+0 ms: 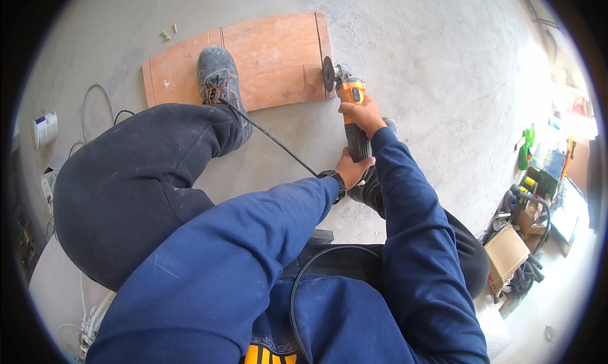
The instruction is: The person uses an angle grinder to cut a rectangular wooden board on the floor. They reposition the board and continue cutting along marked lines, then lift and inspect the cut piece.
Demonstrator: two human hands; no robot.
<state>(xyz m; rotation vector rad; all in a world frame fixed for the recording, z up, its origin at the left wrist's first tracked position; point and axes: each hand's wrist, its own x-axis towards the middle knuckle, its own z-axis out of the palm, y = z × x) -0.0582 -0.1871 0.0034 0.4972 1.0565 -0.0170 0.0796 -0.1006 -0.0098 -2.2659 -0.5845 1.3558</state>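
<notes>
My right hand (364, 114) grips the front of a yellow and black angle grinder (351, 91), and my left hand (350, 169) wraps round its rear body. The grinder's dark disc (327, 74) is upright at the right end of a curved reddish wooden panel (266, 60), close to its edge; I cannot tell if they touch. My left shoe (216, 76) rests on the panel. A black cord (272, 139) crosses from that shoe toward my left hand. My other foot is mostly hidden under the grinder and my arms.
A concrete floor (443, 79) surrounds the panel, with small pieces (166, 36) behind it. A white tub (44, 129) and loose cables (95, 95) lie at the left. At the right are cardboard (505, 256), hoses (529, 275), a green tool (525, 148) and other clutter.
</notes>
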